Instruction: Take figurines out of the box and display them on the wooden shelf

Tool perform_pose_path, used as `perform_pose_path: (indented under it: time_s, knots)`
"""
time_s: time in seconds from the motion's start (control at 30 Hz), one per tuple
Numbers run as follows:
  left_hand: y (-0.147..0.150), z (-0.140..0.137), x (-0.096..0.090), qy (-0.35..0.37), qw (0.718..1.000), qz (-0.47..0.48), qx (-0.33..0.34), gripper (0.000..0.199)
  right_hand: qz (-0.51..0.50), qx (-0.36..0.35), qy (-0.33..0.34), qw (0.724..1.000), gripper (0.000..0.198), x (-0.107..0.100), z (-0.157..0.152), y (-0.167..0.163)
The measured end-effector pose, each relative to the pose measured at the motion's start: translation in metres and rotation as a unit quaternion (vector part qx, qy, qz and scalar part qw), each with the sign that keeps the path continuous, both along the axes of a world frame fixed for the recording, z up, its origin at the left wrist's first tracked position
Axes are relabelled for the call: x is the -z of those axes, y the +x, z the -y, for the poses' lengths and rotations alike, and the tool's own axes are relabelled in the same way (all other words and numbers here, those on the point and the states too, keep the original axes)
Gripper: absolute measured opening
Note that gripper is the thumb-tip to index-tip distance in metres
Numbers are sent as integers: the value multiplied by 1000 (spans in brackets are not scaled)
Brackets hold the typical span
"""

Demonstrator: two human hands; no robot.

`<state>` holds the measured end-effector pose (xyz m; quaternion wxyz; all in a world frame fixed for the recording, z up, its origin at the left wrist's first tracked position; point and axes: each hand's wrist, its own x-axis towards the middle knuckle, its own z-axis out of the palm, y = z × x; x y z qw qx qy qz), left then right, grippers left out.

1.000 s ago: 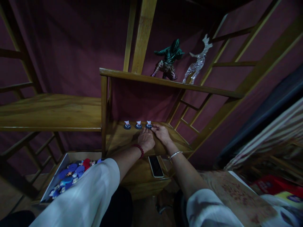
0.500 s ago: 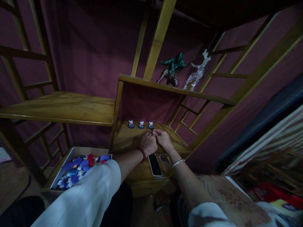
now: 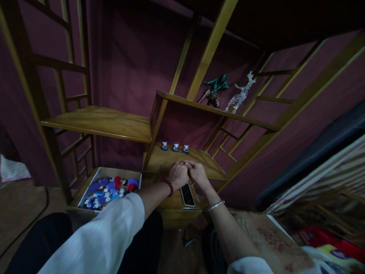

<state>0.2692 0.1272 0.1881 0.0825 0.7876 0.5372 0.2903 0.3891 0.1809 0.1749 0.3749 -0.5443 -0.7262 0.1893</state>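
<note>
A home, it seems: small figurines (image 3: pixel 175 148) and a deer ornament (image 3: pixel 238 96) stand on wooden shelves (image 3: pixel 105 121).

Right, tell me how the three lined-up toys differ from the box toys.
The lined-up toys stand upright, spaced apart; the box toys are jumbled together. The lined-up toys look mostly dark and white, the box toys largely blue and red. Both sets include some white.

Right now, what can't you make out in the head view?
- Head view: whether the left hand or right hand holds anything; their own backs hide it.
- Head view: fine detail of the three small figurines; too small.
- Head view: the white box's near-right corner; the left sleeve covers it.
</note>
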Motion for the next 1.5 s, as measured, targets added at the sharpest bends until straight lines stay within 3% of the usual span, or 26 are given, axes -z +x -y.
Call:
perform_pose_path:
  time_s: [0.8, 1.1, 1.5]
  knots:
    - [-44, 69, 15, 36, 999, 12, 4, 33, 9, -11, 39, 999, 22, 10, 73, -39]
    - [-68, 85, 39, 52, 998, 36, 4, 32, 37, -34, 33, 998, 24, 22, 91, -62]
    - [-103, 97, 81, -19, 999, 15, -25, 34, 34, -73, 0, 997, 24, 69, 102, -102]
